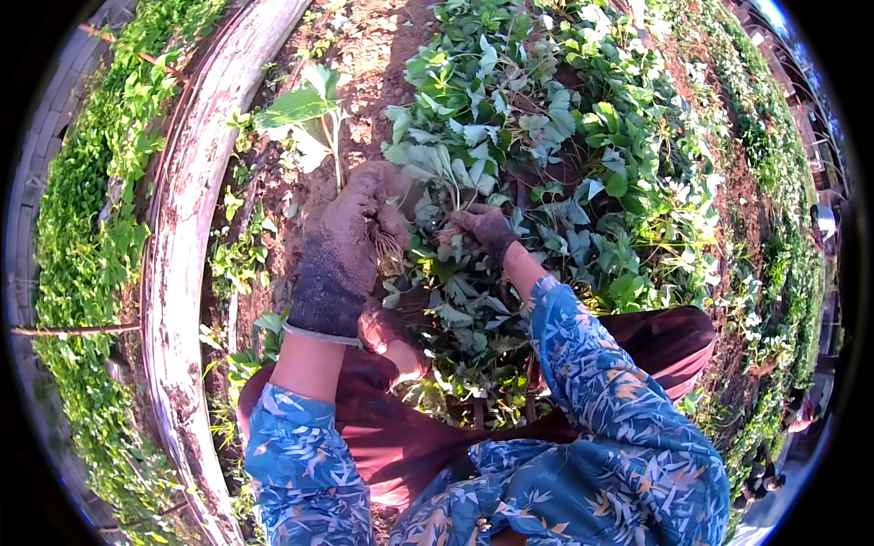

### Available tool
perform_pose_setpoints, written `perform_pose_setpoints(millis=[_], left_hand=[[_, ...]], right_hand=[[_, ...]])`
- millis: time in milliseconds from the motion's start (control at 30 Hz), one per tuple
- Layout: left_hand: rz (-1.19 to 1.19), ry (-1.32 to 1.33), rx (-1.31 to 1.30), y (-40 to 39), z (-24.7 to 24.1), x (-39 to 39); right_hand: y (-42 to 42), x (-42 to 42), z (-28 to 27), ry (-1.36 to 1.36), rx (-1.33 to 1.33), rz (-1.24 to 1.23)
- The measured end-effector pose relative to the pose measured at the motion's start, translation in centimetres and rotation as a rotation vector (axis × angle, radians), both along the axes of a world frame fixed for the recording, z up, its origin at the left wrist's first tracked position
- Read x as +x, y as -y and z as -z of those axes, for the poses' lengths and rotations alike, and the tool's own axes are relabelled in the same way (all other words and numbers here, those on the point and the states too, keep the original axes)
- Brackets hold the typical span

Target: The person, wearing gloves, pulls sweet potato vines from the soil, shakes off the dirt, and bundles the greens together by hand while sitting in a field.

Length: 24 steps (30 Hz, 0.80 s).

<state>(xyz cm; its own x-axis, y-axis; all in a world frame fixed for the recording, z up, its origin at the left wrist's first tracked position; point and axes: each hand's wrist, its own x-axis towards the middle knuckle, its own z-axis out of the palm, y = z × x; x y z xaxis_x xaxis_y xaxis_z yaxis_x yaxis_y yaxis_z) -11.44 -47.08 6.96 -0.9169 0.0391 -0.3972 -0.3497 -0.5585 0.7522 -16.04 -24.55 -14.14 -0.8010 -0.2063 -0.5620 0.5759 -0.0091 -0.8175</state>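
My left hand (362, 218), in a dark knit glove caked with mud, is closed around a strawberry seedling (300, 112). Its broad leaves stand up above the fist, and a bunch of pale roots (389, 252) hangs out below. To the right, my right hand (486, 228) looks dark with soil; whether it is gloved is hard to make out. Its fingers pinch the stems of another strawberry plant (447, 167), whose leaves fan out towards my left fist. The lower end of that plant is partly hidden by the fingers.
A dense heap of leafy strawberry plants (546, 136) spreads in front and to the right. Bare brown soil (382, 75) shows ahead. On the left runs a long pale strip of plastic sheeting (181, 273), with green vines (89, 218) beyond. My folded legs (396, 443) frame the near plants.
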Motion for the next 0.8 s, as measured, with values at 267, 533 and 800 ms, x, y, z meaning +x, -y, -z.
perform_pose_setpoints(millis=[267, 533, 800], left_hand=[[0.095, -0.017, -0.373, -3.2, 0.7, 1.0], [0.192, -0.134, -0.494, -4.2, 2.0, 1.4], [0.192, -0.236, -0.455, -4.7, 1.1, 2.4]], right_hand=[[1.2, 3.5, -13.2, -0.291, -0.260, 0.029], [1.6, 4.8, -15.9, -0.886, 0.275, 0.018], [1.8, 5.6, -17.6, -1.179, 0.718, -0.120]])
